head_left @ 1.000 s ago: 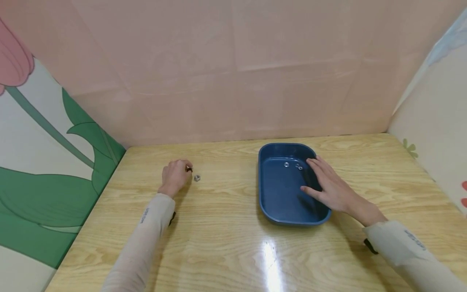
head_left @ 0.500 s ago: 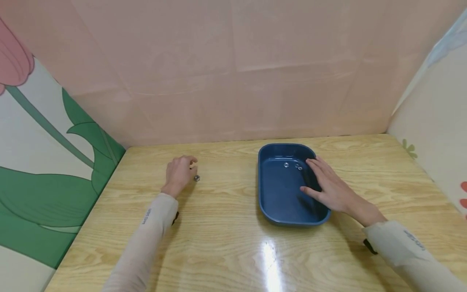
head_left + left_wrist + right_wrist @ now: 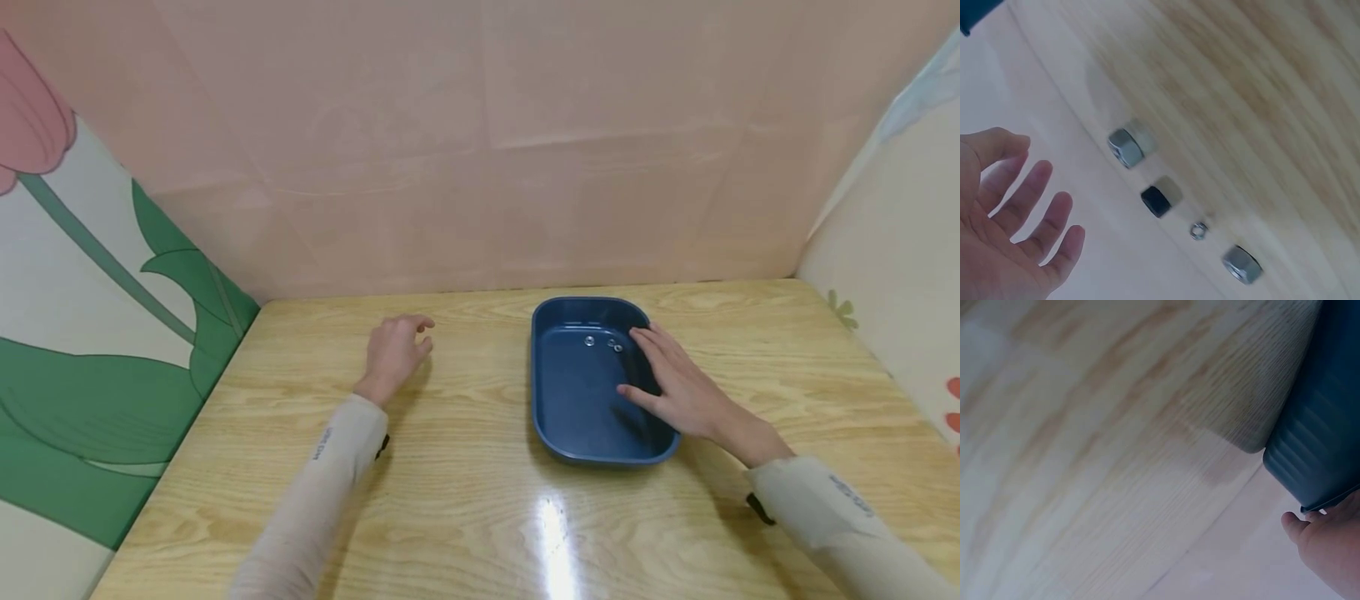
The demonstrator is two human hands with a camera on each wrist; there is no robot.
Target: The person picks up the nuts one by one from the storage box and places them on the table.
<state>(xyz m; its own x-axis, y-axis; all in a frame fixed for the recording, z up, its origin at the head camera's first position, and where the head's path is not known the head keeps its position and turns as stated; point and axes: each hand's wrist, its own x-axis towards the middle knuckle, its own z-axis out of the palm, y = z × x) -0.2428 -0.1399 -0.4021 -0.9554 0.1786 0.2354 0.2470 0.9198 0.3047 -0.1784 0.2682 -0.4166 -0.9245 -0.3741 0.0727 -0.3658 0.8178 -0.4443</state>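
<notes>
My left hand (image 3: 397, 354) is over the left part of the table, its fingers loosely bent with nothing between them. In the left wrist view a row of nuts lies on the wood beside it: a large silver hex nut (image 3: 1126, 149), a black nut (image 3: 1156, 201), a small silver nut (image 3: 1198, 230) and another large silver nut (image 3: 1242, 265). From the head, that hand hides them. My right hand (image 3: 678, 387) rests on the right rim of a blue tray (image 3: 585, 461), fingers spread and reaching over the inside. Small shiny nuts (image 3: 589, 341) lie toward the tray's far end.
The wooden table (image 3: 465, 467) runs back to a pink sheet (image 3: 480, 167) hanging behind it. A wall panel with a painted tulip (image 3: 82, 242) borders the left side, and a pale panel (image 3: 900, 233) the right.
My left hand was pinching at the black nut; its fingers have since loosened, and the hand has shifted right and slightly away, covering the silver nut. The right hand and tray stay put.
</notes>
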